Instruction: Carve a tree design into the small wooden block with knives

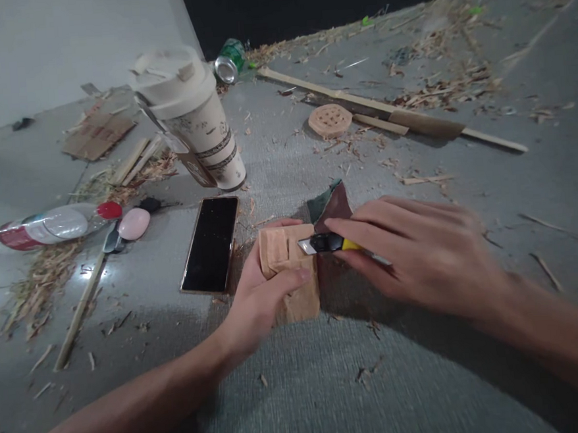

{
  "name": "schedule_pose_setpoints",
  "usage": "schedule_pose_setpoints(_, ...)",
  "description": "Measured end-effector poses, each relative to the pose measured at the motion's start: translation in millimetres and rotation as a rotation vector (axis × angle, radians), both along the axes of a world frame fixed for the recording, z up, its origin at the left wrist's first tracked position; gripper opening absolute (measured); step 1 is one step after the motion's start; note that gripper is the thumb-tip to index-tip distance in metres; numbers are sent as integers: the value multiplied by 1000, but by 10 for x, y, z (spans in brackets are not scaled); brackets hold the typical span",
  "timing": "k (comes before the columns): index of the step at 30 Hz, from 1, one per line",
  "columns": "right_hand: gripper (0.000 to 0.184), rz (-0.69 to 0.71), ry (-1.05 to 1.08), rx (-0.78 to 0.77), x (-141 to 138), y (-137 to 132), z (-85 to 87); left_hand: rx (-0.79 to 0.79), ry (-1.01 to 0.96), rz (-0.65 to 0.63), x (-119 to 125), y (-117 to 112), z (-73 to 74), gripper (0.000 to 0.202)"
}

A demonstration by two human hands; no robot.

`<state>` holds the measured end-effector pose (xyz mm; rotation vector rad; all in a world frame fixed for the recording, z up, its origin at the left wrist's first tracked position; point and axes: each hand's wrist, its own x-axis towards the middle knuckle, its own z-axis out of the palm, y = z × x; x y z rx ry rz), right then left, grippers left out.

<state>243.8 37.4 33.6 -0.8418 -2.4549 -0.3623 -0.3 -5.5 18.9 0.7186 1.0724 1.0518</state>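
Observation:
My left hand (269, 290) is closed around a pale carved wooden block (299, 298), its thumb across the front face. Raised and cut shapes show on the upper part of the block. My right hand (410, 247) grips a yellow and black utility knife (333, 242). The knife's short blade lies over the block's upper right, at or very near the carved surface; whether it cuts in cannot be told. Behind the knife a folded piece of sandpaper (330, 204), dark green and brownish, rests on the surface. Left of the block lies a black phone (210, 245).
A tall lidded cup (204, 130) stands behind the phone. A plastic bottle (52, 226), a pink rounded object (134, 224) and a stick (81, 317) lie at left. Farther back are a green can (229, 61), a round lattice-carved wooden piece (330, 120), long wood strips (330, 93) and scattered shavings.

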Motion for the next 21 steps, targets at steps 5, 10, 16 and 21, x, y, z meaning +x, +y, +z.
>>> schedule_pose_setpoints(5, 19, -23, 20, 17, -33, -25, 3, -2, 11, 4, -2, 10, -10, 58)
schedule_pose_setpoints(10, 18, -46, 30, 19, -91, -84, -10, 4, 12, 17, -1, 33, -40, 60)
schedule_pose_setpoints(16, 19, -160, 108, -35, -23, -68, 15, -28, -109, -127, 2, -57, 14, 70)
schedule_pose_setpoints(21, 21, -252, 199, -63, 130, 54, 26, -64, -251, -217, 4, -85, 25, 74)
